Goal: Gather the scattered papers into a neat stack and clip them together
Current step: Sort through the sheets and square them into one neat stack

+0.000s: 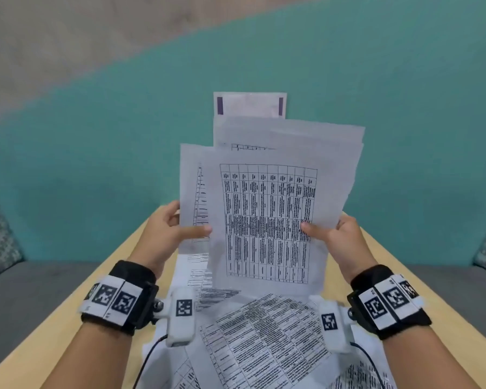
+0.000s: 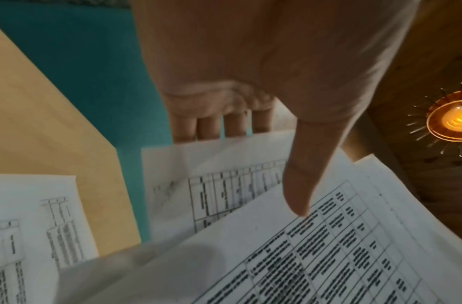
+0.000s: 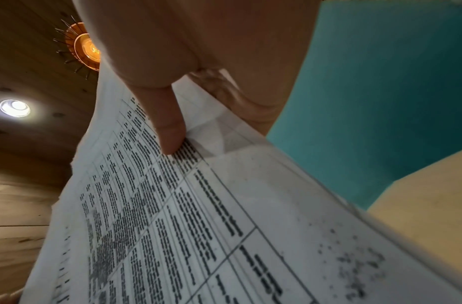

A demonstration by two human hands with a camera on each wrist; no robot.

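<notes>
I hold a loose, uneven bundle of printed sheets [image 1: 267,209] upright above the table, their edges fanned out of line. My left hand [image 1: 177,228] pinches the bundle's left edge, thumb on the front and fingers behind; the left wrist view shows the thumb [image 2: 300,181] lying on the sheets [image 2: 289,257]. My right hand [image 1: 328,234] pinches the right edge the same way, its thumb [image 3: 170,127] pressing on the front page's table print [image 3: 185,216]. More printed sheets [image 1: 261,341] lie scattered on the table below the bundle. No clip is in view.
The light wooden table [image 1: 76,313] runs away from me and ends near my hands. Beyond it is a teal wall [image 1: 96,164], with grey bench seating [image 1: 34,287] on both sides. One more sheet [image 2: 35,222] lies flat on the table at the left.
</notes>
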